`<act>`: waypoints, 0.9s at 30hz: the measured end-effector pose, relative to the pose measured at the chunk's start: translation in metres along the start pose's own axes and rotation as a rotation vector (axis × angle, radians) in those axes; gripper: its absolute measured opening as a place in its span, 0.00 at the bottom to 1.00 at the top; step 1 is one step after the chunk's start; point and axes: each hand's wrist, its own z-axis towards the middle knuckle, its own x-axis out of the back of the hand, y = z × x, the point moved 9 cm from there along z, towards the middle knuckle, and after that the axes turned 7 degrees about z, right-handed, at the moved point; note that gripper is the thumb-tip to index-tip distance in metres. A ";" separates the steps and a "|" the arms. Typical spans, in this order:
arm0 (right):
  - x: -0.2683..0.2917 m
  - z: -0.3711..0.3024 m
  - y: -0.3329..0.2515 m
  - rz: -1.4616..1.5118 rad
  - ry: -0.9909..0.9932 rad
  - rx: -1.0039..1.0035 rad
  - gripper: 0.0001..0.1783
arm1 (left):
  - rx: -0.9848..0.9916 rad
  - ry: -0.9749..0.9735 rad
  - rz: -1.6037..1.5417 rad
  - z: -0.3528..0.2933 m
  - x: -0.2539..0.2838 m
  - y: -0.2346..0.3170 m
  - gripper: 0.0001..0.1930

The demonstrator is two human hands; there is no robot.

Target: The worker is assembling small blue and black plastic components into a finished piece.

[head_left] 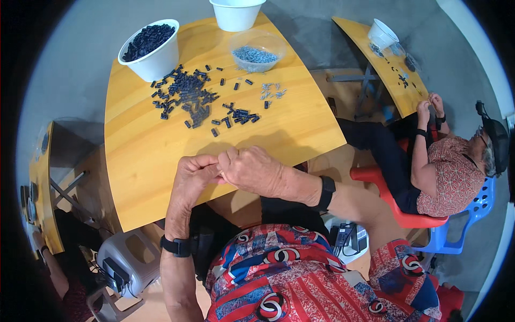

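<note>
My left hand (192, 177) and my right hand (252, 170) are pressed together over the near edge of the yellow wooden table (139, 150). Their fingertips meet around something too small to make out. Farther out on the table lies a heap of small dark plastic pieces (185, 95), and a smaller scatter of dark pieces (238, 115) sits closer to my hands. A few small metal parts (271, 91) lie beside a clear bowl (257, 51) holding more metal parts.
A white bowl (153, 48) full of dark pieces stands at the far left, another white bowl (236, 13) at the far edge. A person (445, 166) sits to the right at a second table (391, 64). A grey stool (126, 263) stands at lower left.
</note>
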 end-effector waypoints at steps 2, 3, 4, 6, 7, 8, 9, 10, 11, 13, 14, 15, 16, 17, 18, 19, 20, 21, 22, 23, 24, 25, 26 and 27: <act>-0.004 -0.002 0.007 0.055 -0.019 -0.086 0.14 | 0.003 0.017 0.027 -0.002 0.001 -0.002 0.06; -0.002 -0.006 0.010 0.110 0.049 -0.089 0.13 | -0.033 0.013 0.012 -0.001 -0.002 -0.001 0.07; 0.002 -0.008 0.011 0.168 0.116 -0.089 0.13 | -0.067 0.012 -0.002 -0.002 -0.003 0.001 0.08; 0.002 -0.011 0.013 0.223 0.146 -0.105 0.12 | -0.061 0.027 0.012 -0.002 -0.003 -0.002 0.08; 0.004 -0.013 0.016 0.270 0.175 -0.124 0.11 | -0.061 0.036 0.023 -0.002 -0.003 -0.002 0.09; 0.003 -0.016 0.020 0.277 0.172 -0.121 0.11 | -0.056 0.042 0.022 -0.002 -0.005 -0.002 0.09; 0.001 -0.021 0.027 0.286 0.174 -0.117 0.10 | -0.061 0.037 0.027 -0.001 -0.009 0.001 0.10; 0.002 -0.023 0.032 0.294 0.177 -0.115 0.11 | -0.066 0.030 0.032 0.000 -0.012 0.003 0.10; 0.003 -0.025 0.036 0.301 0.173 -0.112 0.11 | -0.060 0.036 0.030 0.002 -0.014 0.003 0.10; 0.006 -0.024 0.041 0.263 0.153 -0.145 0.13 | -0.088 -0.059 0.083 0.004 -0.026 0.006 0.11; 0.009 -0.020 0.040 0.285 0.188 -0.177 0.11 | -0.084 -0.036 0.055 0.006 -0.027 0.003 0.10; 0.009 -0.017 0.040 0.292 0.185 -0.172 0.11 | -0.079 -0.029 0.054 0.005 -0.027 0.003 0.10; 0.015 -0.017 0.040 0.261 0.230 -0.142 0.09 | -0.067 0.024 0.012 0.005 -0.023 0.002 0.10; 0.022 -0.017 0.041 0.230 0.275 -0.112 0.08 | -0.055 0.077 -0.031 0.006 -0.017 0.001 0.10; 0.034 -0.021 0.048 0.168 0.293 -0.135 0.06 | -0.052 0.082 -0.033 0.007 -0.015 0.001 0.10; 0.050 -0.027 0.057 0.112 0.313 -0.156 0.05 | -0.069 0.141 -0.053 0.006 -0.008 0.002 0.09; 0.067 -0.038 0.077 0.128 0.390 -0.265 0.04 | -0.087 0.197 -0.075 0.005 -0.001 0.004 0.08; 0.087 -0.055 0.099 0.131 0.463 -0.383 0.04 | -0.086 0.189 -0.083 0.008 -0.001 0.007 0.08; 0.099 -0.067 0.125 0.044 0.430 -0.509 0.05 | -0.104 0.276 -0.067 0.006 0.011 0.012 0.07; 0.103 -0.096 0.165 0.308 0.599 -0.643 0.06 | -0.125 0.351 -0.056 0.007 0.019 0.015 0.05; 0.106 -0.108 0.191 0.316 0.602 -0.774 0.07 | -0.119 0.353 -0.056 0.011 0.022 0.014 0.05; 0.111 -0.119 0.217 0.319 0.604 -0.903 0.08 | -0.123 0.402 -0.009 0.012 0.029 0.015 0.05; 0.114 -0.137 0.248 0.215 0.548 -0.909 0.10 | -0.132 0.442 0.035 0.014 0.033 0.018 0.05; 0.108 -0.159 0.281 0.109 0.493 -0.916 0.12 | -0.137 0.430 0.030 0.019 0.031 0.018 0.05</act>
